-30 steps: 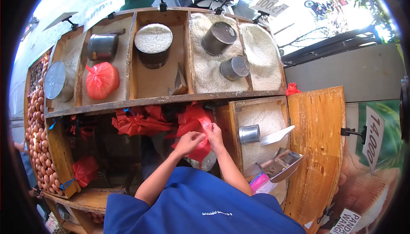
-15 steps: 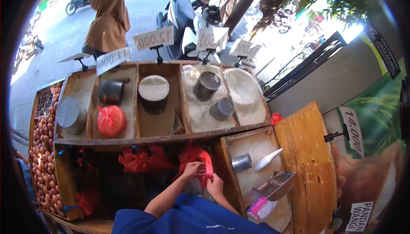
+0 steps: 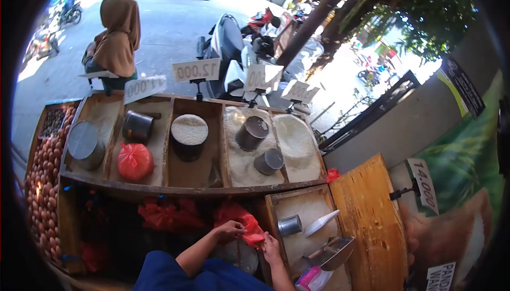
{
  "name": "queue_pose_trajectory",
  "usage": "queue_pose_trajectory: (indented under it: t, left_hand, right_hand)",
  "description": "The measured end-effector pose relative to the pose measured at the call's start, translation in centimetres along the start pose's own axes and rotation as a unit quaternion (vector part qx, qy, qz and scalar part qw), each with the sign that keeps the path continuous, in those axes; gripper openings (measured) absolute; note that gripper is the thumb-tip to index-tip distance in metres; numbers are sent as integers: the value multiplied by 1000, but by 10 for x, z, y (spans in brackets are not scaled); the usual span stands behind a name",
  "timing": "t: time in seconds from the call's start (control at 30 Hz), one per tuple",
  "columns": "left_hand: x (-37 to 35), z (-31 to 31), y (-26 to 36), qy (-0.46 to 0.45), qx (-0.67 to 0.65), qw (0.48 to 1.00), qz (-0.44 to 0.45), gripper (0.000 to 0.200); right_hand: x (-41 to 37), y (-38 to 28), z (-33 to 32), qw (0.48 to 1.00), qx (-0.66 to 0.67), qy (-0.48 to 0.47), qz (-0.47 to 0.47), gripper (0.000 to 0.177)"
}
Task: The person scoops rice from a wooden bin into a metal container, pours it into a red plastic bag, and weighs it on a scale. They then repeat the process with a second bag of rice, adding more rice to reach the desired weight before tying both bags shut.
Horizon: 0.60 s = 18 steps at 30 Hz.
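A thin red plastic bag [image 3: 252,228] is stretched between my two hands below the front edge of the wooden bins. My left hand [image 3: 229,230] pinches it from the left, fingers closed on the plastic. On the other side, my right hand [image 3: 271,248] grips the bag's lower right end. Further red bags [image 3: 170,215] hang bunched under the bin edge, left of my hands. Right of them, a small bin of white rice [image 3: 308,243] holds a metal measuring cup [image 3: 289,225], a white scoop [image 3: 322,223] and a metal scoop [image 3: 330,254].
Ahead stand wooden bins [image 3: 159,189] with rice, metal cans and a tied red bag [image 3: 135,162]. Eggs [image 3: 48,176] fill a rack at left. A wooden panel [image 3: 369,222] rises at right. A person in a brown head covering [image 3: 118,38] stands beyond the price signs.
My hands have moved slightly apart, pulling the red bag between them. The camera view has tilted up a little, and the person beyond the bins has turned.
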<state>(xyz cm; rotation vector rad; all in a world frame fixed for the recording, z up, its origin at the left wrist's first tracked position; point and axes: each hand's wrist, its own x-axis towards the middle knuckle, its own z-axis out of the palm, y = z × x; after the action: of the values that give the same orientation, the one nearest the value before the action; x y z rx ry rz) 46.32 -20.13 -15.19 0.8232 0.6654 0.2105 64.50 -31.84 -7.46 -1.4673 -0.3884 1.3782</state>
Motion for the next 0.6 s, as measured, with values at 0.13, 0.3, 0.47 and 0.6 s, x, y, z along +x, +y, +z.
queue_pose_trajectory:
  t: [0.13,0.3,0.47,0.6]
  left_hand:
    - [-19,-76,-30,164,354,919,-49,28]
    - [-39,-33,-19,6,-154,986,-61,14]
    - [0,0,-26,-54,-157,985,54,12]
    - [144,-43,-139,310,-191,918,156,20]
  right_hand:
    - [1,6,-14,992,-110,51,-26,30]
    - [0,32,22,962,-270,-23,45,48]
    - [4,60,37,821,-534,-20,-199,47]
    - [-18,29,44,817,-561,15,-131,32]
